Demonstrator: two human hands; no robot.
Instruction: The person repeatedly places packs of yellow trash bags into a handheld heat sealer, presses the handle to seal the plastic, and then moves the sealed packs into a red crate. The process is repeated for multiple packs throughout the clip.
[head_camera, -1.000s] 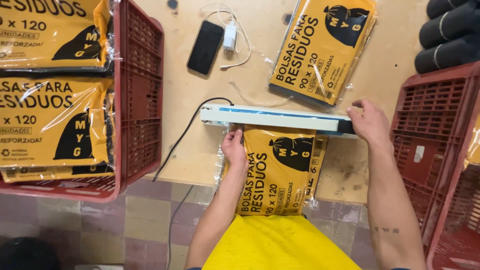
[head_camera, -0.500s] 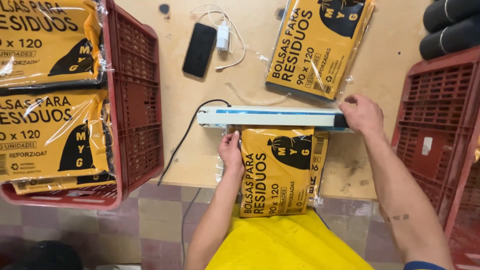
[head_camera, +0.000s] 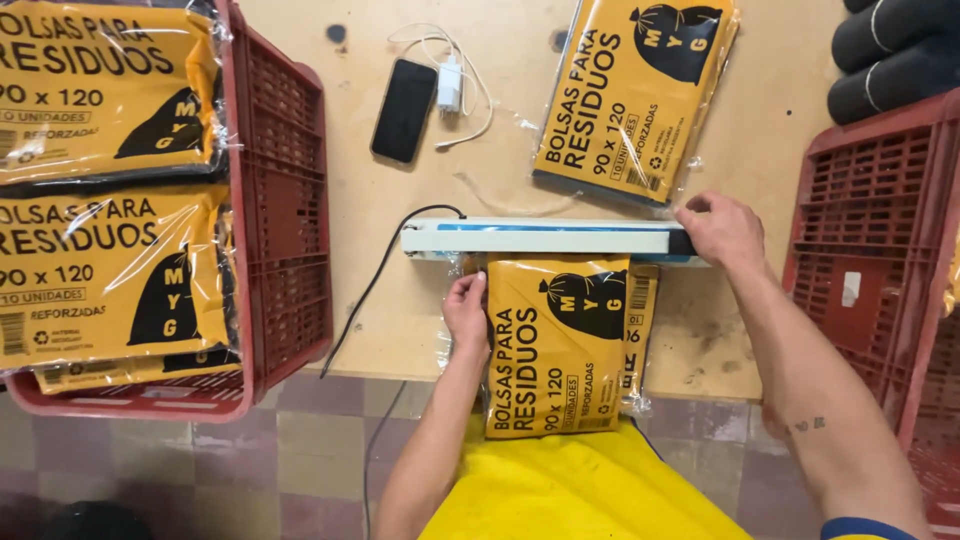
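Little has changed: the right hand (head_camera: 722, 232) remains pressed on the sealer bar (head_camera: 545, 238), the left hand (head_camera: 467, 313) still grips the yellow packet (head_camera: 556, 345) just beneath, so sealing continues.

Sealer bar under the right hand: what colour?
The sealer bar is white with a blue strip along its top and a black end under the right hand. Head view.
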